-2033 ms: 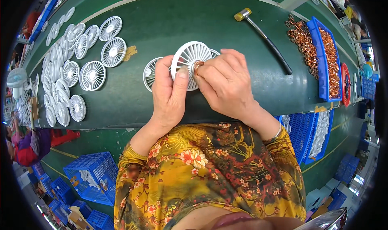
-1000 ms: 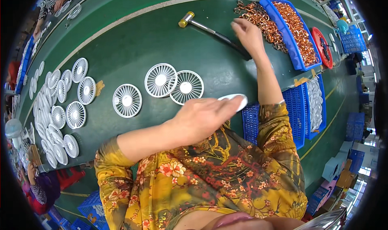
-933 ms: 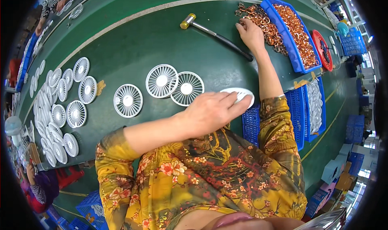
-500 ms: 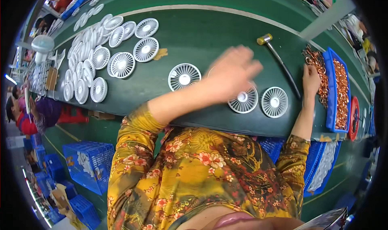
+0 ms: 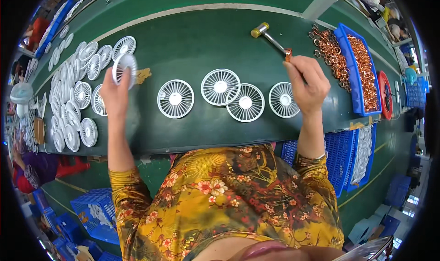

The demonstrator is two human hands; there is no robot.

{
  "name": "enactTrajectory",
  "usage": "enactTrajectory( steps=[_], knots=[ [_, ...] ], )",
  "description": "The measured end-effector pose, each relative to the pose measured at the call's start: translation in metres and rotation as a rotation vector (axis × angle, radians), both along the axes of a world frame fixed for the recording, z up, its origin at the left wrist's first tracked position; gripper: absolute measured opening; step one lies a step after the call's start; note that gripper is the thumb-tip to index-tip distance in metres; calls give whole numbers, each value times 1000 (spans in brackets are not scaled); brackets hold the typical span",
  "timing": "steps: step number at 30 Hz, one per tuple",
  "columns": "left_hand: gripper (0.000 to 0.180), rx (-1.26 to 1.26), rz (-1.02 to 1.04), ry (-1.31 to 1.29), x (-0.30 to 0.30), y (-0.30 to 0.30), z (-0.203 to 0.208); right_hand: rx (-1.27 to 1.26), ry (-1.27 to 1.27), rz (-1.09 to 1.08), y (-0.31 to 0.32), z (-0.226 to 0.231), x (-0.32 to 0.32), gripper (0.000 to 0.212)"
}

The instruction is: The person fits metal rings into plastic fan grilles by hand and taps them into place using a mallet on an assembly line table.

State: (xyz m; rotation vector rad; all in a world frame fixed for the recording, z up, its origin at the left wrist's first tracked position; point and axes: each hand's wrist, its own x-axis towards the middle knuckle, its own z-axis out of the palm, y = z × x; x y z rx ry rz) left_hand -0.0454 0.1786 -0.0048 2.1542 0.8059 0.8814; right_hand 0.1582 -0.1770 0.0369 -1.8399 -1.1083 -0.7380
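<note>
My left hand (image 5: 114, 93) is pinching a white spoked plastic wheel (image 5: 126, 68), slightly blurred and tilted up, beside the pile of similar wheels (image 5: 68, 89). In my right hand (image 5: 309, 83) a copper-coloured ring (image 5: 288, 54) is held between thumb and fingers, above the hammer's handle. The hammer (image 5: 274, 42) has a yellow-faced head and lies behind that hand. Four places along the table's middle hold flat wheels: a left one (image 5: 175, 99), an overlapping pair (image 5: 220, 87), and a right one (image 5: 285, 99) partly covered by my right hand.
A blue tray (image 5: 352, 73) full of copper-coloured rings stands at the right, with loose rings (image 5: 334, 54) heaped beside it. Past it is a red round object (image 5: 386, 96). A fan (image 5: 20, 93) stands far left. Blue crates (image 5: 339, 155) sit below the table edge.
My left hand has swung from the middle to the far left and now holds a wheel. The right hand has left the loose rings, carrying one ring leftward. One middle wheel now overlaps another.
</note>
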Motion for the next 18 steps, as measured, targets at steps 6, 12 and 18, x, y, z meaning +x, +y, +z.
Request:
enactTrajectory(
  steps=[6, 12, 18],
  knots=[
    [25, -338, -228, -329, 31, -110, 26, -2, -171, 129, 22, 4, -40, 24],
    [37, -681, -432, -354, 37, -158, 27, -27, -182, 325, 51, -1, -59, 25],
    [37, -512, -487, -291, 37, -169, 33, -62, -90, 268, 66, -6, -69, 17]
  ],
)
